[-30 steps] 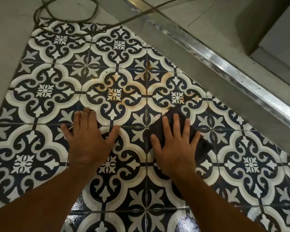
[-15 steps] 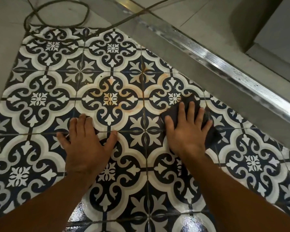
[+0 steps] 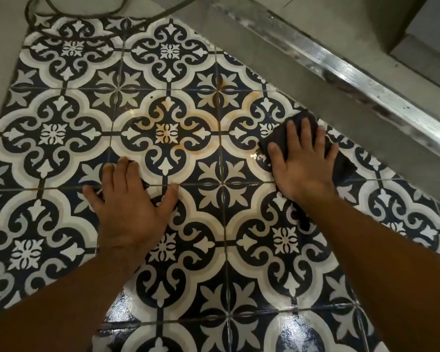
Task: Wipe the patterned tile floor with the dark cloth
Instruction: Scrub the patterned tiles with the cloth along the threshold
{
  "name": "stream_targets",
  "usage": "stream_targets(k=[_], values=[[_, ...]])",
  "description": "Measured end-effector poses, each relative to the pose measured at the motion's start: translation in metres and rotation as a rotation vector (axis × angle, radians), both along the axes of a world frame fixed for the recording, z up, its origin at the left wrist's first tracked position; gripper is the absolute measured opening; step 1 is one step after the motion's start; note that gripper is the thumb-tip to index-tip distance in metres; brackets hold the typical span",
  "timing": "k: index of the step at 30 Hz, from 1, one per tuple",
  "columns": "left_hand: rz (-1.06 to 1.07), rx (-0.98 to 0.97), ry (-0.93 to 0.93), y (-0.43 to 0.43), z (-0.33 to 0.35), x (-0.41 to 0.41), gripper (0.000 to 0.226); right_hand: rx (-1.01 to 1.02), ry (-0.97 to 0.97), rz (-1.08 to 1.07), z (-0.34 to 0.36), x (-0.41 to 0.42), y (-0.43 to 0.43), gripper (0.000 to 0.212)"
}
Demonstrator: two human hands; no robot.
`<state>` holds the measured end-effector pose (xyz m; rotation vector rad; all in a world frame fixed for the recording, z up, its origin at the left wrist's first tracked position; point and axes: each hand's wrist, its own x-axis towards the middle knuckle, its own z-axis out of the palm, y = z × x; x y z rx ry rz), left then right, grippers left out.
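Note:
The patterned tile floor [image 3: 168, 59] is dark blue, white and grey, with orange-brown stains around its middle tiles. My right hand [image 3: 302, 163] lies flat with fingers spread on the dark cloth [image 3: 343, 165], pressing it onto the tiles near the floor's right edge. The cloth shows beyond my fingertips and past the little-finger side; the rest is hidden under my palm. My left hand [image 3: 127, 207] rests flat on the tiles at centre left, fingers apart, holding nothing. The tiles nearest me look wet and glossy.
A shiny metal rail [image 3: 341, 72] runs diagonally along the upper right, with a plain grey strip [image 3: 315, 123] between it and the tiles. A dark cord [image 3: 69, 15] loops over the far left corner. Plain grey floor [image 3: 0, 59] borders the left side.
My right hand has slid the cloth away from me and to the right, toward the grey strip. My left hand has stayed planted on the same tiles.

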<state>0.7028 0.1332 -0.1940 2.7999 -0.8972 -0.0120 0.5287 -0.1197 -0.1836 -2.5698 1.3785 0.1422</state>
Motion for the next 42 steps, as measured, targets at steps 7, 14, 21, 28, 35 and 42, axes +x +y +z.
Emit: stream_targets(k=[7,14,21,28,35,42], values=[[0.001,0.025,0.023,0.0,0.005,-0.001,0.091,-0.024,0.004,0.16,0.001,-0.036,-0.005,0.073],[-0.004,0.013,0.019,0.0,0.005,-0.002,0.089,-0.042,-0.015,0.107,-0.001,0.014,-0.015,0.074],[-0.001,-0.002,0.031,-0.001,0.007,-0.003,0.091,-0.021,0.004,0.275,0.0,-0.013,0.012,0.072],[-0.002,0.017,0.023,0.0,0.007,-0.003,0.09,-0.048,-0.012,0.127,-0.001,0.013,-0.021,0.073],[0.001,0.015,0.035,-0.001,0.009,-0.003,0.091,-0.02,-0.01,0.296,-0.002,0.025,0.02,0.071],[-0.004,0.029,0.03,0.0,0.008,-0.002,0.088,-0.062,-0.021,0.268,-0.003,0.032,-0.034,0.071]])
